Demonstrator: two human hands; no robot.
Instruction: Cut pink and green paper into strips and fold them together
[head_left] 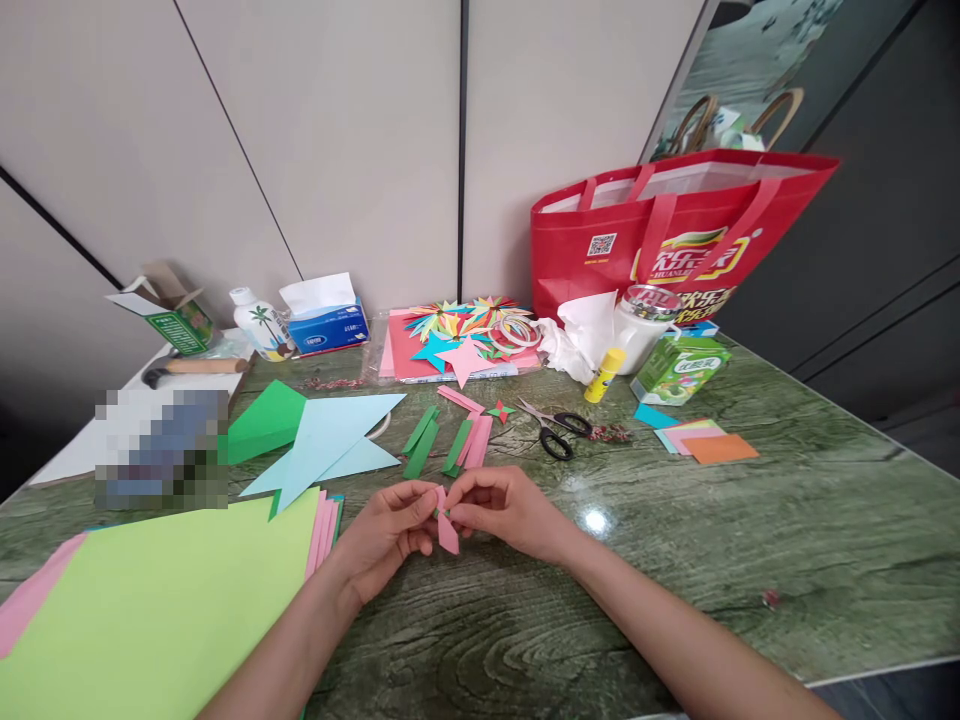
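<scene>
Between my hands, above the green marbled table (637, 570), is a small folded pink paper strip (448, 535) with a bit of green paper at its middle. My left hand (386, 530) pinches it from the left, thumb against fingers. From the right, the fingertips of my right hand (506, 510) close on its upper part. Just beyond lie folded green strips (421, 445), folded pink strips (476, 440) and a small red-and-green paper star (500, 411). Black-handled scissors (559, 430) rest to the right of them, blades partly apart.
At left lie large yellow-green sheets (172, 600) and light blue paper shapes (337, 440). Behind stand a blue tissue box (328, 325), a bottle (261, 325), a yellow glue stick (604, 375), a green carton (680, 368) and a red bag (585, 250). Small paper pieces (724, 447) lie right.
</scene>
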